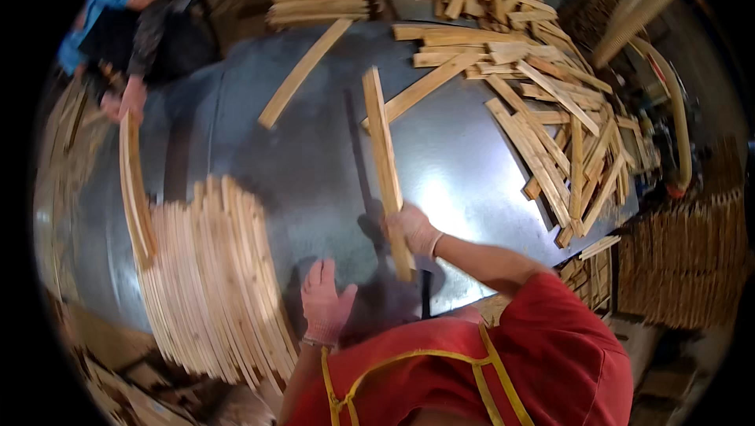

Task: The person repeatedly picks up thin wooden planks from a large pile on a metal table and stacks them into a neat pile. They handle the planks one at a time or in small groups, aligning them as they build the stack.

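Observation:
My right hand (pixel 414 229), in a pale glove, grips a long wooden slat (pixel 381 147) near its lower end. The slat is tilted up over the metal table (pixel 299 166) and throws a dark shadow on it. My left hand (pixel 326 300), also gloved, is empty with its fingers stretched out, just right of a neat row of slats (pixel 208 269) packed side by side. Another slat (pixel 307 72) lies alone farther back on the metal. One more slat (pixel 429 90) leans out from the pile at the right, partly behind the held one.
A loose pile of slats (pixel 550 135) covers the right and back right of the table. A co-worker (pixel 145 25) at the far left holds a slat (pixel 135 186) at the row's left edge. Stacked slats (pixel 318 5) stand at the back; more wood stacks (pixel 680 253) rise at the right.

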Demonstrator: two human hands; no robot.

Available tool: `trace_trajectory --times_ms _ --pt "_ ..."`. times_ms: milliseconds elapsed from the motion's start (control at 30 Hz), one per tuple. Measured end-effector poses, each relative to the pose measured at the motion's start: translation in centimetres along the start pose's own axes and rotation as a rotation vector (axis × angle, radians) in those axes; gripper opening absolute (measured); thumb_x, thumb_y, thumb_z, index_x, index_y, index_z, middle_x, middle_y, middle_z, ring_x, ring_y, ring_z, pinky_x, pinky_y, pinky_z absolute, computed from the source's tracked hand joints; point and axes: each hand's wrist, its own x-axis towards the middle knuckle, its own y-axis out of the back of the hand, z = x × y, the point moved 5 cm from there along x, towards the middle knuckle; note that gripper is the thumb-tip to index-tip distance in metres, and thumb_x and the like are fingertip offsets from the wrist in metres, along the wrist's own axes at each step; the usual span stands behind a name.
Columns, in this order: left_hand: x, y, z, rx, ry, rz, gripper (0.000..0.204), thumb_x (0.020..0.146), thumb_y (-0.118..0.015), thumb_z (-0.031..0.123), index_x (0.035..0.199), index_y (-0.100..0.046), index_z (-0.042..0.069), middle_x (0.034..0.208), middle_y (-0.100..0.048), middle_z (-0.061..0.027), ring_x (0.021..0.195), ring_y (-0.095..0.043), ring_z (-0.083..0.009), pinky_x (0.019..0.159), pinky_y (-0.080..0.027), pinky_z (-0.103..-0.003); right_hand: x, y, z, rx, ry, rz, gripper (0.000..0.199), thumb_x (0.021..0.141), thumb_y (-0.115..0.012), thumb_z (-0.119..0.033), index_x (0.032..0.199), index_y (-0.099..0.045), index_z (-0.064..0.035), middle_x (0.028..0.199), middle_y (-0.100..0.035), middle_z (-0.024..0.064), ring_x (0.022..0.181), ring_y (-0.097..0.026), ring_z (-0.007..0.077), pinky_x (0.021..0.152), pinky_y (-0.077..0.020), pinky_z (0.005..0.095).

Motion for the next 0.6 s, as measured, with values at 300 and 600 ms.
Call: trace_trajectory --times_ms 300,600 --pt "17.0 -4.8 6.6 0.160 -0.198 0.000 0.080 0.083 -0.082 0.037 0.151 -0.053 0.006 0.153 -0.051 -0.0197 0.141 -0.048 -0.0419 0.118 -0.039 -0.053 7.9 32.7 -32.7 -0.422 0.700 0.630 0.087 0.093 -0.071 -0.055 0.159 -0.049 -0.0022 0.159 -0.055 0.0229 0.144 -0.055 0.0354 0.114 -0.0448 0.0443" --pt "40.5 -8.5 16.3 0.374 -0.294 0.167 0.075 0.084 -0.081 0.040 0.146 -0.056 0.007 0.135 -0.062 -0.0138 0.124 -0.059 -0.0353 0.105 -0.050 -0.048 1.0 49.5 -15.8 -1.123 0.237 0.820 0.075 0.097 -0.069 -0.047 0.154 -0.052 -0.0009 0.145 -0.063 0.0273 0.140 -0.057 0.0418 0.116 -0.0447 0.0454"
